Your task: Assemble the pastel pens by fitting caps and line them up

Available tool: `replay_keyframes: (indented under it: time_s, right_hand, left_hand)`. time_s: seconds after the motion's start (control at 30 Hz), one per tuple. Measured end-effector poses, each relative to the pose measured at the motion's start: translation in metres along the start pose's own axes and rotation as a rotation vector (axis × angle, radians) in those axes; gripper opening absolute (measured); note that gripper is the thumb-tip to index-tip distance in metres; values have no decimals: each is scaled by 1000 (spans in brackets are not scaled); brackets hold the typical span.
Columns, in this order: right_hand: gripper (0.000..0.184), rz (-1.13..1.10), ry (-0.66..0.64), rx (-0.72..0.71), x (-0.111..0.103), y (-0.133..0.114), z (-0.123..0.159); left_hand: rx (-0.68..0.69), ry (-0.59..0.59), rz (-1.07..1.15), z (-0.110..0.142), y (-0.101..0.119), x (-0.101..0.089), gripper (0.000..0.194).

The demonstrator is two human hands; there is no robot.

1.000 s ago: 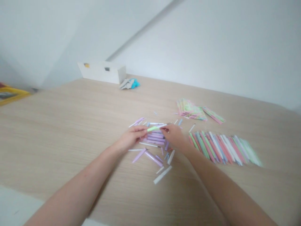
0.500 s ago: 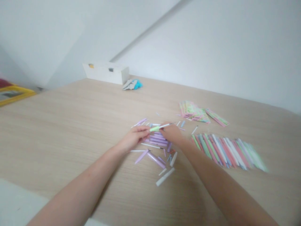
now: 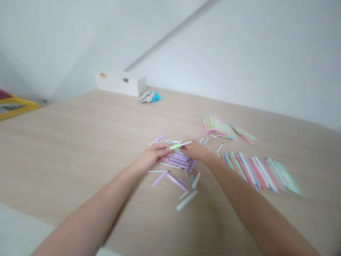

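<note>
My left hand pinches the light green pen barrel between thumb and fingers. From its right end a thin white pen refill sticks out towards my right hand. My right hand is closed at the refill, its fingertips partly hidden. Below both hands lies a pile of purple pen barrels, with loose white sticks around it. Nearer to me are a purple pen, a white tube and a short white piece. Blur hides the smaller parts.
A row of multicoloured pens lies to the right. Behind it are a stack of printed packets and a single packet. A white box and crumpled grey and blue material are at the back; a yellow frame is far left.
My right hand has shifted slightly at the refill. The green barrel stays in my left hand, and the things on the table lie as before.
</note>
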State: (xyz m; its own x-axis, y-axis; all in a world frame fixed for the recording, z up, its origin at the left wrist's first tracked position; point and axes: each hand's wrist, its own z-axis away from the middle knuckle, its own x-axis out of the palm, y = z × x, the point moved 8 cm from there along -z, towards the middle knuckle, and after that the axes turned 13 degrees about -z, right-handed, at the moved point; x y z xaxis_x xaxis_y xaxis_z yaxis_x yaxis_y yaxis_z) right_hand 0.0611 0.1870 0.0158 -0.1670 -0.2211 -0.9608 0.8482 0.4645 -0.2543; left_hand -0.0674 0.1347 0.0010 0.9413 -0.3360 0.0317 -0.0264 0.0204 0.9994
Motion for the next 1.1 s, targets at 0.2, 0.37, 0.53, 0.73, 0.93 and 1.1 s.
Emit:
replay_keyframes:
  time_s: [0.2, 0.37, 0.53, 0.73, 0.93, 1.1]
  right_hand:
    - [21, -137, 34, -12, 0, 1, 6]
    - [14, -305, 201, 18, -15, 6, 18]
    - [17, -528, 386, 102, -28, 20, 58]
    - [22, -1326, 656, 142, -21, 39, 124]
    - [25, -1488, 837, -4, -14, 47, 151]
    - [18, -1450, 862, -38, -10, 51, 155]
  left_hand:
    - [9, -11, 24, 0, 0, 2, 21]
    - [10, -27, 20, -2, -5, 3, 23]
    - [-11, -40, 0, -1, -8, 5, 27]
    - [-62, -75, -68, 5, -8, 10, 30]
    - [-97, -124, -127, 7, -16, 14, 31]
    - [-131, -134, -146, 7, -20, 14, 33]
